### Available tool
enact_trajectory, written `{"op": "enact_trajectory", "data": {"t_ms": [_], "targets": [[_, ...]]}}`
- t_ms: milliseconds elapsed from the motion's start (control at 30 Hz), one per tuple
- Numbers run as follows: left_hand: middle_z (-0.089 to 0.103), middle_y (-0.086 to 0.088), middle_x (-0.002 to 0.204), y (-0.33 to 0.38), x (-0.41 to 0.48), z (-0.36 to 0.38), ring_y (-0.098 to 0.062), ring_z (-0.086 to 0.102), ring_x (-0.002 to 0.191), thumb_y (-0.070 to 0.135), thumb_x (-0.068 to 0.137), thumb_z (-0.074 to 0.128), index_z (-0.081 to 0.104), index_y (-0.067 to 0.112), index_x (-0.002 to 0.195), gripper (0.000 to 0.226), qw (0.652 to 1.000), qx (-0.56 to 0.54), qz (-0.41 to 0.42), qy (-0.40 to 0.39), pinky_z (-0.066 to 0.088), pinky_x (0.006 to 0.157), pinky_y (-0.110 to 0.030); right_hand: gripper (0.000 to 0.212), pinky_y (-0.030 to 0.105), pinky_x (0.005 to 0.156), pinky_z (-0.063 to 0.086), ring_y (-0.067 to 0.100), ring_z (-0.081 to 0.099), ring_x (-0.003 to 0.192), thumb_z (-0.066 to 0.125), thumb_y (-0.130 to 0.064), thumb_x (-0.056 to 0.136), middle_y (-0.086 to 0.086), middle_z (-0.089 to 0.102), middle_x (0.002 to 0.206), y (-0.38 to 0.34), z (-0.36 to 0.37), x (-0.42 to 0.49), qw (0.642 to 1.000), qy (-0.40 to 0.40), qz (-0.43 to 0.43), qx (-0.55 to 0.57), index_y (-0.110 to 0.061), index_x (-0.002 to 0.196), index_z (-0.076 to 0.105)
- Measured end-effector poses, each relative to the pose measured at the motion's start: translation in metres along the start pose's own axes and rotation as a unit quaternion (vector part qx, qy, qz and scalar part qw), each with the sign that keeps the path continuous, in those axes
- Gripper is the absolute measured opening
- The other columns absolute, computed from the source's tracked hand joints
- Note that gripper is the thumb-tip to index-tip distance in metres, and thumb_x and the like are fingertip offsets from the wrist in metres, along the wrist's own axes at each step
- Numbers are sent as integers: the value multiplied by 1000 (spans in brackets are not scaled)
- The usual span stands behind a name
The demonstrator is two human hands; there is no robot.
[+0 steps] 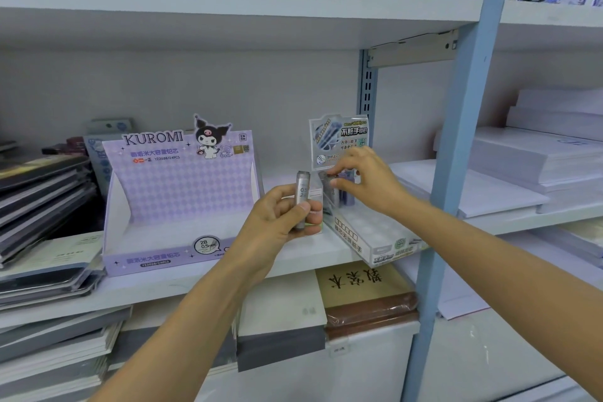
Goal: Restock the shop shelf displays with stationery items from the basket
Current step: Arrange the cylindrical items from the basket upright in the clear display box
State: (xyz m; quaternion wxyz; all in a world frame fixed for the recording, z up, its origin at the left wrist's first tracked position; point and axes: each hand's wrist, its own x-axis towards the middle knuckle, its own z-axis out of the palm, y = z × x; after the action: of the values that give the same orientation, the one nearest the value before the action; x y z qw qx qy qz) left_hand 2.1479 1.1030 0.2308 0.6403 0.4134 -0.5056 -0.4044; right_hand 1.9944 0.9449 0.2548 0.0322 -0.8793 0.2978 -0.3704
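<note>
In the head view, the left hand (pixel 277 217) grips a slim grey lead tube (pixel 302 188) upright, just left of the small display box (pixel 375 238). The right hand (pixel 363 181) pinches a second grey tube (pixel 326 194) standing inside this box. The box sits on a white shelf (pixel 326 254), with white paper stacks (pixel 522 173) to its right.

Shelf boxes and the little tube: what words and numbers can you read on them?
"KUROMI": back card of the purple display box.
"YZ2598/24PCS": same card, under the name.
"2B 0.5mm": bubble on that box's front lip.
"不脏手铅芯": header card of the clear display box.
"0.5": lead tube held by the left hand; the line below is partly covered.
Smaller print on both boxes: too blurred.
</note>
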Motion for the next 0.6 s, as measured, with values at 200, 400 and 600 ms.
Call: {"op": "enact_trajectory", "data": {"t_ms": [200, 400, 600], "targets": [[71, -12, 95, 0, 0, 5, -22, 68, 83, 2, 96, 53, 58, 7, 112, 17, 1000, 6, -3, 4, 58, 75, -28, 30, 32, 96, 43, 14, 51, 113, 64, -30, 91, -1, 58, 121, -5, -14, -9, 998, -10, 24, 48, -22, 119, 68], [68, -12, 95, 3, -1, 25, -18, 67, 81, 3, 97, 52, 55, 4, 118, 21, 999, 49, 13, -7, 58, 79, -29, 26, 27, 95, 51, 11, 64, 106, 63, -22, 93, -8, 69, 110, -40, -38, -19, 949, -84, -1, 303, -18, 118, 67], [59, 2, 107, -6, -7, 44, -12, 60, 95, 13, 95, 58, 48, 17, 121, 29, 951, 274, 103, 99, 49, 81, -16, 18, 19, 75, 52, 10, 66, 88, 62, -6, 92, 13, 70, 103, -33, -50, -23, 935, 25, 32, 351, -5, 108, 69]]}}
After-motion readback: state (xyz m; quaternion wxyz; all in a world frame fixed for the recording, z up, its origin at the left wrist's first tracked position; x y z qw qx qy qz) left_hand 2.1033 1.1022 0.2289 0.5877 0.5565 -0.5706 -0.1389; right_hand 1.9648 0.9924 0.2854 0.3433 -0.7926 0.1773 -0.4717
